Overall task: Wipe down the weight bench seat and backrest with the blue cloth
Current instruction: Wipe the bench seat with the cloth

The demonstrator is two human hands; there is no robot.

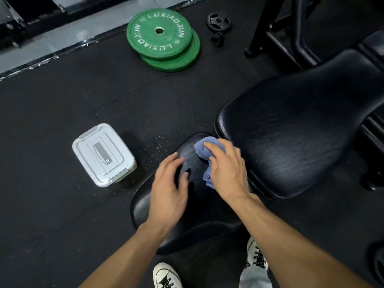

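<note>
The black padded bench seat (193, 221) lies below centre, with the wide black backrest (291, 132) stretching up to the right. My right hand (226, 169) presses the crumpled blue cloth (202, 149) onto the far end of the seat, close to the gap before the backrest. Part of the cloth hangs out below my palm. My left hand (169, 188) rests flat on the seat's left side, fingers spread, holding nothing.
A white lidded plastic box (102, 154) sits on the black rubber floor left of the seat. Two stacked green weight plates (162, 38) and small black plates (218, 23) lie further back. Black rack frame legs (276, 34) stand at top right. My white shoes (166, 276) are below.
</note>
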